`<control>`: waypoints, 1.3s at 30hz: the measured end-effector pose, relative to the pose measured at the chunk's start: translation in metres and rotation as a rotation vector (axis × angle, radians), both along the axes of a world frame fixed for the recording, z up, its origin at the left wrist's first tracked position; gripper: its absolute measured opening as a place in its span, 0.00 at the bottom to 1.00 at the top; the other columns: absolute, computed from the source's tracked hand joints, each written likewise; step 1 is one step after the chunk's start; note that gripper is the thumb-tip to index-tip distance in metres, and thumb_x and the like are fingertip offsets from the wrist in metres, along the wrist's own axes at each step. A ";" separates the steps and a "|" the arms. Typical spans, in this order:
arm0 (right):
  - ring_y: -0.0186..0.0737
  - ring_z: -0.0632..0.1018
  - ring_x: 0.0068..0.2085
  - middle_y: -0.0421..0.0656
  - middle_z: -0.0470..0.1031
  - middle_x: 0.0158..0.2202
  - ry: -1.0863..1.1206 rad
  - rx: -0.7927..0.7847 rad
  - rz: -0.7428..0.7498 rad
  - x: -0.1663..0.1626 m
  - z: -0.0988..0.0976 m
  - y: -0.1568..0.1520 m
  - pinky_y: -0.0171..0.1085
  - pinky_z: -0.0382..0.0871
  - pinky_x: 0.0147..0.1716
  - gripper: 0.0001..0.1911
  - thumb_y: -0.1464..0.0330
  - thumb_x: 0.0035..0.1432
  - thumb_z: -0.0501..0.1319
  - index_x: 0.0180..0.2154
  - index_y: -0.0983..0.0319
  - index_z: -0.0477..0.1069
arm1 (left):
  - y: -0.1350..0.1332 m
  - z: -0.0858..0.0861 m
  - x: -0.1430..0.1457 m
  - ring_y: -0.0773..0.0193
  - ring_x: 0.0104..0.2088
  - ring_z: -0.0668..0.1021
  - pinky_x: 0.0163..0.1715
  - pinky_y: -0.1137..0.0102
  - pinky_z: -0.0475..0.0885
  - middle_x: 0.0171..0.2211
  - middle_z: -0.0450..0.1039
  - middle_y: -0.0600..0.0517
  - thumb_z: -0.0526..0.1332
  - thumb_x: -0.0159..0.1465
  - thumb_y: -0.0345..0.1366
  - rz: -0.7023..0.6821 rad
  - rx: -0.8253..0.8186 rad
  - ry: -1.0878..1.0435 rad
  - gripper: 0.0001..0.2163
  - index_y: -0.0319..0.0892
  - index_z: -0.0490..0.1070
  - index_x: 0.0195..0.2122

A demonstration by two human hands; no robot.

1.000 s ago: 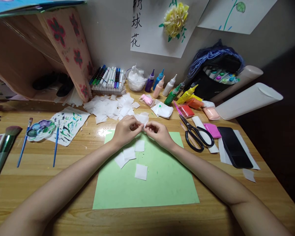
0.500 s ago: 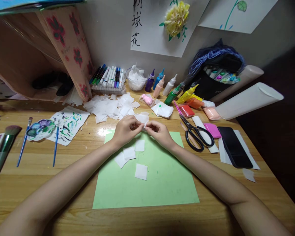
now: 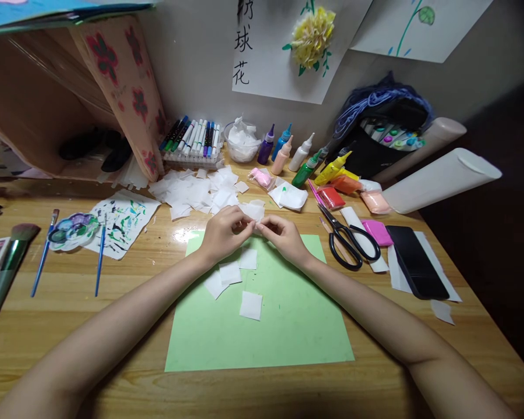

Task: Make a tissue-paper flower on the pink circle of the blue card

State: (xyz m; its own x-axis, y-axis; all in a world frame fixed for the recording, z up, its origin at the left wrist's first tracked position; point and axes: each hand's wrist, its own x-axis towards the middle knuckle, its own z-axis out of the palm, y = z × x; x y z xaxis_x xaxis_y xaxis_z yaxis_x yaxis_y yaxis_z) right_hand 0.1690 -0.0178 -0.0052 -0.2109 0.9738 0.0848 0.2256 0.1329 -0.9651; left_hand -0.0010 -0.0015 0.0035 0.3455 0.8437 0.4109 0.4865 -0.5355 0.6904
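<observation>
My left hand [image 3: 223,233] and my right hand [image 3: 283,237] meet above the far edge of a green paper sheet [image 3: 288,326]. Both pinch a small piece of white tissue paper [image 3: 254,212] between their fingertips. Several white tissue squares [image 3: 250,305] lie on the green sheet just below my hands. A heap of more white squares [image 3: 192,192] lies on the table beyond my left hand.
Black scissors [image 3: 348,237], a dark phone [image 3: 415,261] and pink clay packs [image 3: 377,230] lie to the right. Paint bottles [image 3: 305,169], a marker tray [image 3: 193,139] and a tissue bowl [image 3: 241,142] line the wall. Brushes [image 3: 99,256] and a palette [image 3: 72,228] lie at the left.
My hands stay in the same spot; the fingers only shift slightly on the tissue piece.
</observation>
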 end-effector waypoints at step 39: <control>0.35 0.68 0.30 0.41 0.68 0.28 -0.156 0.251 0.137 0.007 0.007 0.002 0.35 0.62 0.29 0.04 0.67 0.51 0.62 0.27 0.62 0.69 | 0.007 0.001 -0.007 0.67 0.27 0.68 0.29 0.71 0.62 0.29 0.67 0.53 0.52 0.62 0.35 0.089 -0.124 -0.137 0.07 0.41 0.66 0.30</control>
